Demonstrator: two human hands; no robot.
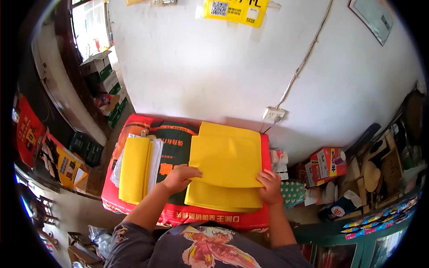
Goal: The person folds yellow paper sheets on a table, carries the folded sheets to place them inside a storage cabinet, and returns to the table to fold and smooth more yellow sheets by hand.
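Note:
A yellow sheet (225, 161) with a slightly curled lower edge lies over more yellow sheets (223, 198) on the red printed table cover (174, 216). At its left edge, my left hand (181, 176) pinches the sheet near the lower corner. On the opposite edge, my right hand (270, 185) has its fingers closed on the lower right corner. Left of my left hand, a folded yellow sheet (134, 169) rests on white papers (156, 156). A metal clip (143, 133) shows at the top of those papers.
A white wall with a power socket (274, 114) stands behind the table. Stacked cartons (103, 78) are by the doorway at left. To the right are a red box (326, 165) and a green dotted item (292, 193). Snack packets (380, 219) hang at lower right.

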